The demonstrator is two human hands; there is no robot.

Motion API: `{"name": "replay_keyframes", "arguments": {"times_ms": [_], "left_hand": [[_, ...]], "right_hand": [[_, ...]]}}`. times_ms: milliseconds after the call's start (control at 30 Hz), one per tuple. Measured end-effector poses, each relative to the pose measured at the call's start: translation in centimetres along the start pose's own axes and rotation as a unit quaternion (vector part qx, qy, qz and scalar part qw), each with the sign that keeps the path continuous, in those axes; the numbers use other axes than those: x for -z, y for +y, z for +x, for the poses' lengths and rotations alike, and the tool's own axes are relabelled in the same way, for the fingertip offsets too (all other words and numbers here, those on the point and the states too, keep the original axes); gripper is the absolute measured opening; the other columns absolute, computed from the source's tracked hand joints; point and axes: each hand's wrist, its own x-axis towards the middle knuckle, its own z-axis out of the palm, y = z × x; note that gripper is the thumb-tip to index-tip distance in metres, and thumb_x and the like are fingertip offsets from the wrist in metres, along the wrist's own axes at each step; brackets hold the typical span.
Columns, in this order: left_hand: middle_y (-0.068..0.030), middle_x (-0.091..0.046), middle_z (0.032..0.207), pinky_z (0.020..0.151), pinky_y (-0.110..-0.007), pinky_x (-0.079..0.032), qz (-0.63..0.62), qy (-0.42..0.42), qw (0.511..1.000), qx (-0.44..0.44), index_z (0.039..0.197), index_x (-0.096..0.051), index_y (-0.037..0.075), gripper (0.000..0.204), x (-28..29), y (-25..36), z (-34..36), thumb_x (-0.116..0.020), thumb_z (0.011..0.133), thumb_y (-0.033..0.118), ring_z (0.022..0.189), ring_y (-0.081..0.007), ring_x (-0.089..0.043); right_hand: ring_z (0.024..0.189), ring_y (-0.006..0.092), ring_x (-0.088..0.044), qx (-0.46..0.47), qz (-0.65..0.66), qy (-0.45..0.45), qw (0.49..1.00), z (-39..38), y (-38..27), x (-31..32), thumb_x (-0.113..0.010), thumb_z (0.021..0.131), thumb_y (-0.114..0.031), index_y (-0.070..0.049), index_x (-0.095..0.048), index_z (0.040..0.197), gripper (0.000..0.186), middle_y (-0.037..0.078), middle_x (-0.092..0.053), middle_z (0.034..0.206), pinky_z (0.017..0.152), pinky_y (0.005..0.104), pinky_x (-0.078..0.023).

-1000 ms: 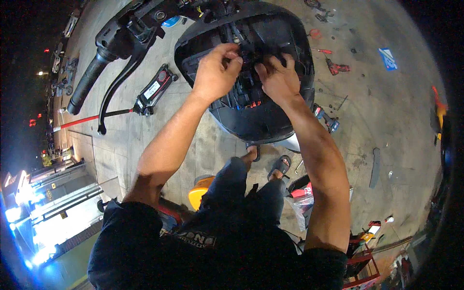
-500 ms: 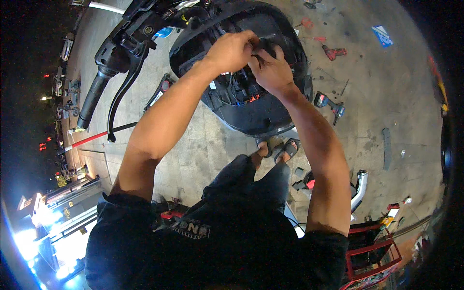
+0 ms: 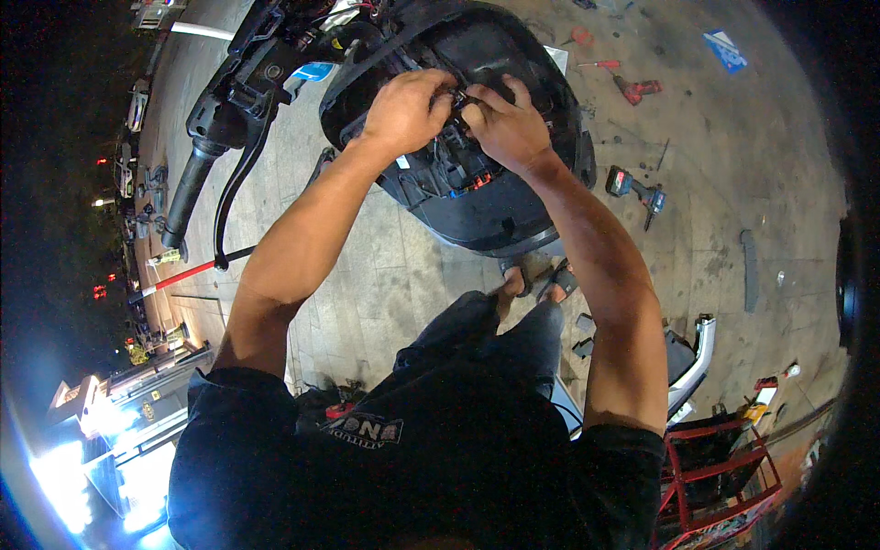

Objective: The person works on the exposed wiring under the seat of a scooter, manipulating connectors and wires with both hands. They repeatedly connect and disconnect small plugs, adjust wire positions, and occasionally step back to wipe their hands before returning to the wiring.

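Both of my hands are inside the open black plastic housing (image 3: 477, 220) of a scooter or motorcycle. My left hand (image 3: 408, 112) has its fingers curled and pinched at a small dark part (image 3: 461, 97), perhaps a wire connector. From the other side, my right hand (image 3: 507, 126) pinches at the same part with thumb and index finger, its other fingers bent above. The fingers partly hide it, so its exact kind is unclear. Below the hands lie black wires and orange-red connectors (image 3: 472, 185). Up to the left are a handlebar grip (image 3: 188, 197) and a black lever (image 3: 244, 176).
Right on the floor are a red power tool (image 3: 636, 89), a blue cordless drill (image 3: 639, 194), a screwdriver (image 3: 600, 64), a blue-white packet (image 3: 725, 50) and a dark strip (image 3: 750, 270). A red metal rack (image 3: 715, 477) stands lower right, beside a silver curved part (image 3: 694, 367).
My hands have drawn slightly apart and shifted a little left and down, exposing the small dark part between the fingertips. The whole view has shifted slightly.
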Motion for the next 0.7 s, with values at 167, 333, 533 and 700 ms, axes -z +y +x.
{"name": "replay_keyframes", "arguments": {"times_ms": [167,333,533,700], "left_hand": [[-0.0151,-0.063,0.099,0.089,-0.04,-0.044,0.047,0.013,0.996,-0.072,0.098,-0.064,0.004,0.024,-0.6,0.1,0.7,-0.062,0.078,0.017,0.097,-0.0341,-0.057],[-0.0123,-0.06,0.099,0.089,-0.041,-0.042,0.086,0.006,0.989,-0.12,0.094,-0.065,0.006,0.022,-0.9,-0.1,1.6,-0.064,0.075,0.016,0.1,-0.0336,-0.052],[-0.0111,-0.054,0.115,0.092,-0.048,-0.039,0.113,0.001,0.985,-0.128,0.094,-0.067,0.008,0.024,-0.3,-0.4,1.8,-0.065,0.072,0.016,0.113,-0.0344,-0.044],[-0.0134,-0.044,0.133,0.099,-0.053,-0.033,0.175,-0.062,0.97,-0.155,0.093,-0.068,0.007,0.027,-0.1,0.6,1.4,-0.067,0.07,0.02,0.127,-0.0381,-0.032]], "right_hand": [[0.105,0.0175,-0.058,0.003,-0.009,0.024,1.0,0.2,-0.3,0.7,-0.056,0.078,-0.017,-0.014,-0.057,0.082,0.005,0.003,-0.065,0.103,0.096,0.0477,-0.042],[0.108,0.016,-0.056,-0.003,-0.017,0.036,0.999,0.4,-0.5,1.3,-0.056,0.077,-0.018,-0.015,-0.059,0.085,0.009,0.002,-0.064,0.101,0.099,0.0476,-0.038],[0.113,0.0188,-0.051,-0.018,-0.034,0.061,0.997,0.3,-0.5,2.1,-0.057,0.077,-0.022,-0.016,-0.06,0.09,0.014,0.002,-0.059,0.112,0.097,0.0472,-0.037],[0.12,0.0236,-0.044,-0.085,-0.019,0.054,0.995,0.1,-0.9,2.5,-0.082,0.051,-0.031,-0.018,-0.056,0.108,0.064,0.003,-0.049,0.127,0.099,0.0489,-0.031]]}}
